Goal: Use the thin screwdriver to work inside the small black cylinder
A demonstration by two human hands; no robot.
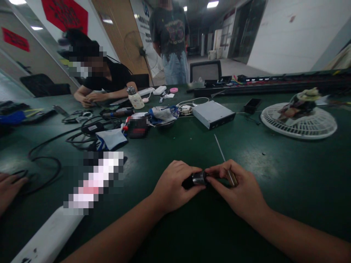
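My left hand (175,186) is closed around a small dark cylinder with a shiny metal band (199,178), held low over the green table. Its exact kind I cannot make out. My right hand (244,188) meets it from the other side, thumb and forefinger pinching at the cylinder's right end. Tucked in the same right hand is a screwdriver (231,178) with an amber handle, its thin shaft pointing away from me. Whether the fingertips also grip some small part at the cylinder's end is hidden.
Beyond my hands lie a silver disc drive (213,112), a white fan grille (298,122), a small black box (252,105) and work gloves (163,115). Black cables (59,164) and a long white object (52,233) are at left. Another person's hand (11,188) rests at the left edge; two people are across the table.
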